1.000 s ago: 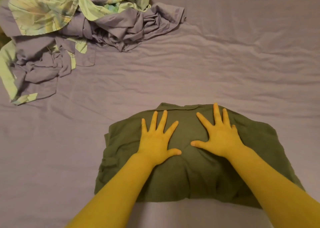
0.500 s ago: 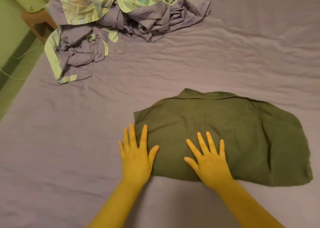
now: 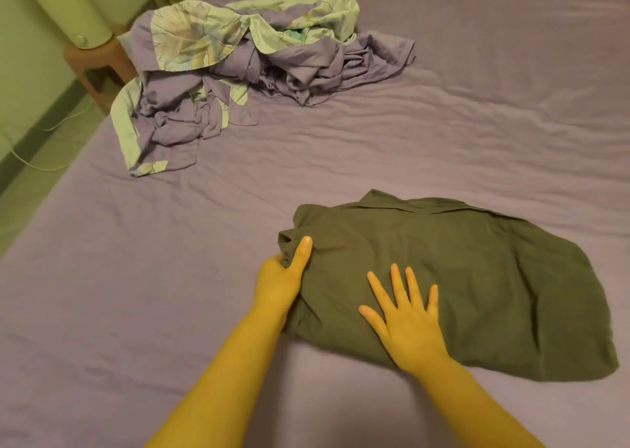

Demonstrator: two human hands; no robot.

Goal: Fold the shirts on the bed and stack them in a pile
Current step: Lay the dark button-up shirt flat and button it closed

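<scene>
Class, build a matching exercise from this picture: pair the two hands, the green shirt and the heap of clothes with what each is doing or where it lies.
1 left hand
2 right hand
3 green shirt
4 heap of clothes

a lies flat on the shirt
b crumpled at the far left
c pinches the shirt's edge
d folded, near the person

1-c, 2-a, 3-d, 4-b

Both bare forearms reach up from the bottom edge toward the green shirt (image 3: 460, 277). Left hand (image 3: 283, 277) sits at the shirt's left edge, thumb on top of the cloth, fingers tucked under and hidden, pinching the edge, which is bunched up there. Right hand (image 3: 405, 318) lies flat, palm down, on the shirt's near left part, fingers (image 3: 395, 277) straight and spread, thumb out to the left. Right wrist crosses the shirt's near edge. Hands near each other, not touching.
</scene>
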